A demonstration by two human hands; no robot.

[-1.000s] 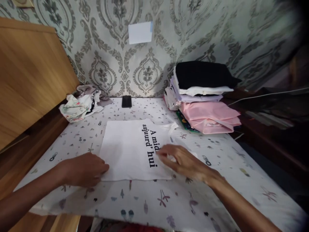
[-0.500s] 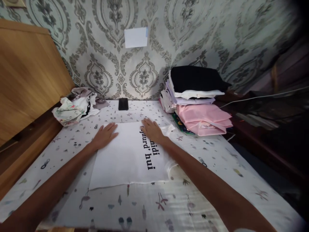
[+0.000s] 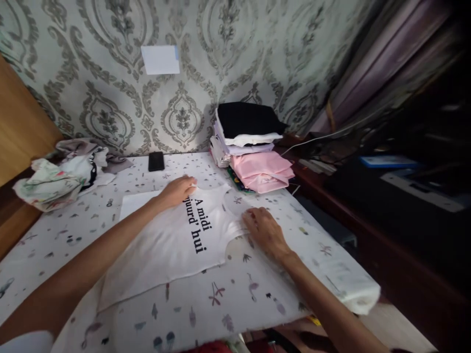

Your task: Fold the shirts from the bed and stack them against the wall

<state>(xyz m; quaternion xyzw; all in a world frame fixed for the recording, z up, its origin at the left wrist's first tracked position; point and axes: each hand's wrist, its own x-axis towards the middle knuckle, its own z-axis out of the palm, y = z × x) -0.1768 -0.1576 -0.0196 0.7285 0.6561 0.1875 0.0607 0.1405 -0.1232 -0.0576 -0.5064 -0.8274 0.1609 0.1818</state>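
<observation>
A white sleeveless top (image 3: 165,260) with black lettering lies spread on the patterned cloth, its neck and straps toward the right. My left hand (image 3: 178,191) is closed on its far edge, beside the lettering. With curled fingers, my right hand (image 3: 265,233) grips the strap end at the right. A flat white piece (image 3: 134,203) shows from under the far left part of the top; I cannot tell if it is a sheet or fabric.
Folded clothes stand in a stack, black (image 3: 250,120) on top and pink (image 3: 263,171) lower. A black phone (image 3: 156,161) lies near the wall. Crumpled clothes (image 3: 55,181) sit at the left beside a wooden cabinet (image 3: 22,108). A cable (image 3: 331,133) runs at right.
My hands went from lying flat on the top to gripping it. The left hand moved to the far edge by the lettering, the right to the strap. The view turned right.
</observation>
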